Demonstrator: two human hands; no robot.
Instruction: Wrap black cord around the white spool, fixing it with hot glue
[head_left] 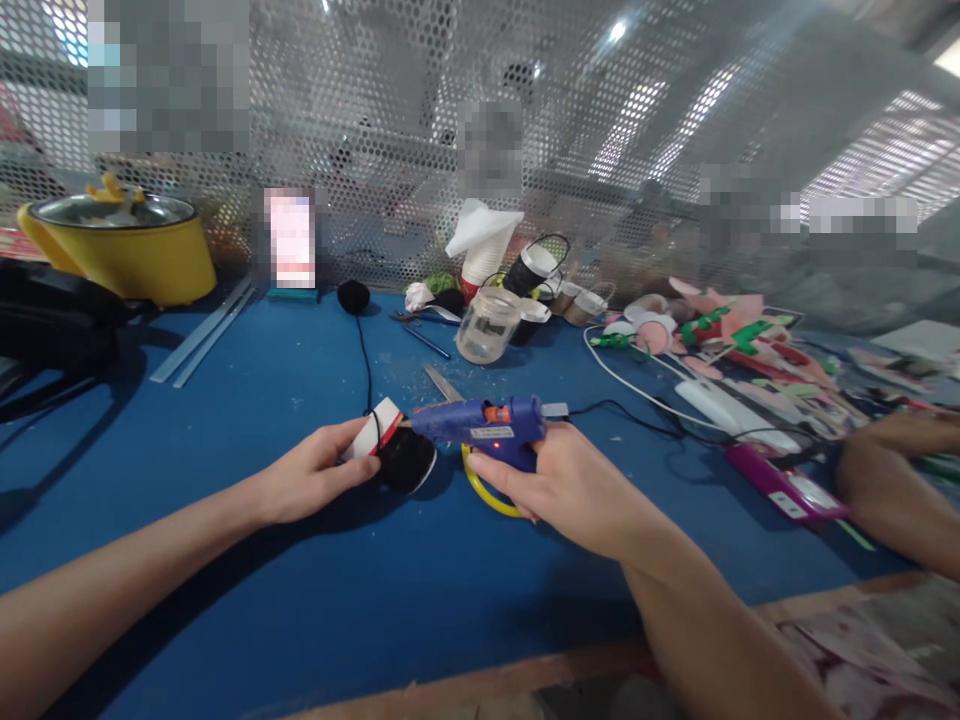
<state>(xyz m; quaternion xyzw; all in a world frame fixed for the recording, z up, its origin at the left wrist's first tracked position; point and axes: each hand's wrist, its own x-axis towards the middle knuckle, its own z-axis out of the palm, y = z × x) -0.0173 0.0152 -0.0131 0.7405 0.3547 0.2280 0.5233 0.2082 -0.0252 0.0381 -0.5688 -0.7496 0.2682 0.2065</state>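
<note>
My left hand (319, 472) grips a small paper cup (409, 462), tilted on its side, white and red where bare and wound with black yarn on the rest. A black strand runs from the cup back to a yarn ball (353, 296) on the table. My right hand (577, 492) is closed round the handle of a blue hot glue gun (450, 421) with a small red light lit. Its nozzle points left and meets the cup near the edge of the yarn; whether glue is coming out cannot be seen. Beneath the gun lie scissors with a yellow handle (491, 500), partly hidden.
Behind stand a clear jar (487, 326), stacked white cups (486, 250) and yarn-wrapped cups (531, 268). Glue sticks (202, 335) and a yellow pot (142, 250) are at left. Right are a power strip (739, 415), a purple device (784, 485), felt pieces and another person's arm (900, 490).
</note>
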